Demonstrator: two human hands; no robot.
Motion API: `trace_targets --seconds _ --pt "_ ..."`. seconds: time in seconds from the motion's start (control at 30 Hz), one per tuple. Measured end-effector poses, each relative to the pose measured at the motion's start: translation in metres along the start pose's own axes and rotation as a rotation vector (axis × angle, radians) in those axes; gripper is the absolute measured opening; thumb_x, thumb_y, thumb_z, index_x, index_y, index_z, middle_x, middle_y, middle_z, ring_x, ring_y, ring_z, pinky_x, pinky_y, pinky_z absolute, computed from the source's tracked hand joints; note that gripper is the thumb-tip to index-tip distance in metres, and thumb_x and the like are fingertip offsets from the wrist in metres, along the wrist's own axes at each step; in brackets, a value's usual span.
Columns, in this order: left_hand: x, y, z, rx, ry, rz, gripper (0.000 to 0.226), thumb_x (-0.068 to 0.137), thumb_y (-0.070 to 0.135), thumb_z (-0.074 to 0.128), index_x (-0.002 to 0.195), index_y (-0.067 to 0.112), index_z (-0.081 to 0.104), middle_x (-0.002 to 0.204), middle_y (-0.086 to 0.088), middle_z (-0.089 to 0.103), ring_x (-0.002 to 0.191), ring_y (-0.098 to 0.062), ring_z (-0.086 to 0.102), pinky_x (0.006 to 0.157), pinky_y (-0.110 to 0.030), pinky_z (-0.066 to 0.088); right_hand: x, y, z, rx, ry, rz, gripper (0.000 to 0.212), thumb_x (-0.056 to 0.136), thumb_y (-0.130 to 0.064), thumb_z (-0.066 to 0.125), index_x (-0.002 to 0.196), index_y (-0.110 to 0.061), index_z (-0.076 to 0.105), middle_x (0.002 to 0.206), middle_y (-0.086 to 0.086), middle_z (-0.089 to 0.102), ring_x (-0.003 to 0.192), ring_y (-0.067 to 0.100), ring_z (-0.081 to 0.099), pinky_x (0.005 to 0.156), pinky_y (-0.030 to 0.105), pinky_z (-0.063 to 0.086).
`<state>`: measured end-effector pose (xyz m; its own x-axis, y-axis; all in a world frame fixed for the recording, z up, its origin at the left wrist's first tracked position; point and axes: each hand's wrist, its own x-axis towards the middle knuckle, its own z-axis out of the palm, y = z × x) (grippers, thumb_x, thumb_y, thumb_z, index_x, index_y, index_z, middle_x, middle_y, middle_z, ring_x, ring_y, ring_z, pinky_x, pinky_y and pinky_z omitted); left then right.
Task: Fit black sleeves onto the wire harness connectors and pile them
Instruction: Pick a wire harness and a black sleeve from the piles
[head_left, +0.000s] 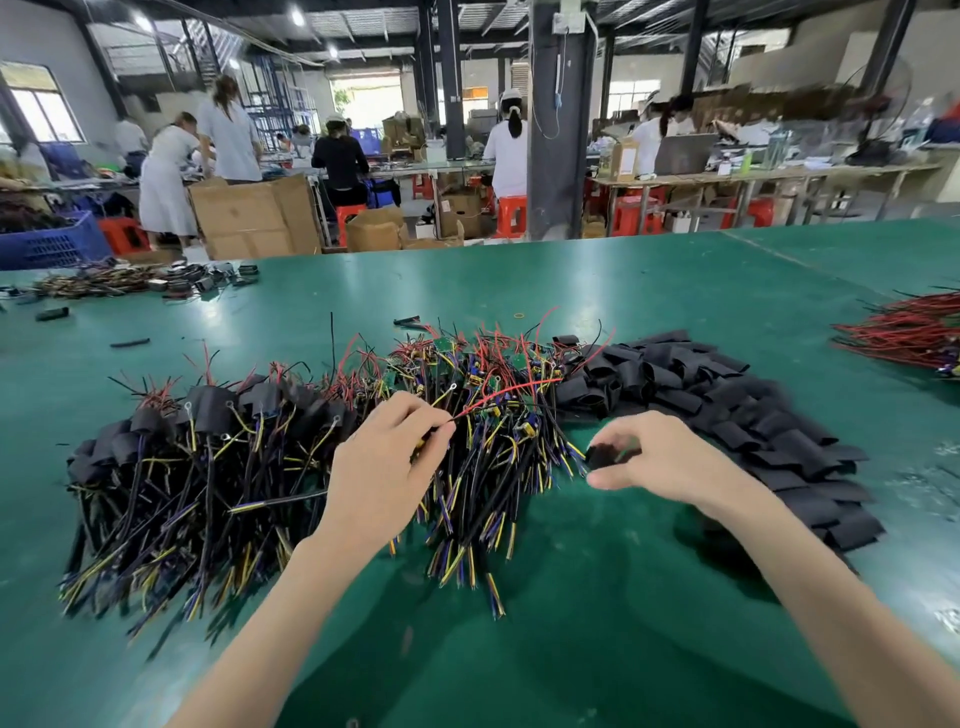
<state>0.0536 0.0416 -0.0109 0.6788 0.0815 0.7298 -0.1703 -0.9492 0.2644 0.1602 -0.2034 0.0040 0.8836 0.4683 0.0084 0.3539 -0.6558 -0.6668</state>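
On the green table (649, 291) lies a heap of bare wire harnesses (483, 374) with small green boards and red, yellow and blue wires. Left of it is a pile of harnesses with black sleeves fitted (171, 447). A spread of loose black sleeves (727, 395) lies to the right. My left hand (384, 462) pinches the red wire of one harness (498, 396) over the bare heap. My right hand (660, 454) pinches a single black sleeve (605, 456) just right of the heap, fingers curled round it.
A bundle of red wires (904, 332) lies at the right edge. More harnesses and sleeves (135, 280) sit at the far left, with stray sleeves (130, 343) nearby. Beyond the table edge stand cardboard boxes (249, 218), red stools, a blue crate (47, 244) and several workers.
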Motion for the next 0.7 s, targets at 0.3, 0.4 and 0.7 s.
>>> trace_targets --seconds 0.3,0.4,0.7 --pt "-0.001 0.004 0.001 0.038 0.056 0.02 0.003 0.088 0.017 0.067 0.087 0.017 0.07 0.088 0.005 0.061 0.07 -0.009 0.054 0.05 -0.028 0.049 -0.008 -0.01 -0.013 0.323 -0.114 -0.122 0.025 0.068 -0.008 0.081 0.09 -0.01 0.07 0.083 0.009 0.07 0.07 0.01 0.058 0.069 0.02 0.044" --pt "-0.002 0.003 0.001 0.037 0.075 0.022 0.003 0.088 0.018 0.067 0.087 0.017 0.07 0.088 0.005 0.061 0.069 -0.004 0.05 0.05 -0.024 0.046 -0.006 -0.012 -0.003 0.326 -0.009 -0.091 0.026 0.067 -0.012 0.082 0.09 -0.014 0.07 0.079 0.0 0.068 0.07 0.01 0.057 0.073 0.024 0.042" --pt "-0.004 0.002 0.003 -0.006 0.062 0.063 0.013 0.09 0.027 0.059 0.09 0.02 0.071 0.091 0.008 0.06 0.076 -0.002 0.052 0.051 -0.022 0.047 -0.001 -0.01 0.003 0.414 0.099 -0.084 0.028 0.064 -0.019 0.084 0.088 -0.022 0.07 0.083 -0.001 0.069 0.066 0.005 0.055 0.064 0.012 0.041"
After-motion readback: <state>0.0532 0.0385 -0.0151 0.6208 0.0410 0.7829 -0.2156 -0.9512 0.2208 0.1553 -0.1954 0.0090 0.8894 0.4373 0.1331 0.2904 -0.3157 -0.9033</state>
